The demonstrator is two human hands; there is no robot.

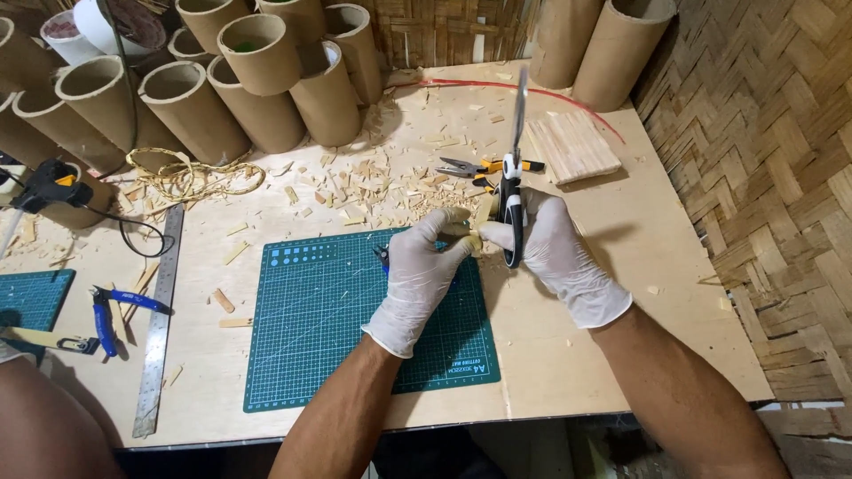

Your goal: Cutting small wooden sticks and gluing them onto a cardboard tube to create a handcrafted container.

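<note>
My right hand (555,244) grips the scissors (511,191) tight, blades upward; just beside it, my left hand (424,266) pinches a small wood piece (470,238) above the cutting mat (311,310).

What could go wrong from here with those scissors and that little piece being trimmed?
1. The left hand pinches a small pale wooden piece right beside the black-and-white-handled scissors in the right hand; thin gloves may not stop a nick.
2. The blades point upward towards the face.
3. An offcut may fly into the wood chips and get lost.
</note>
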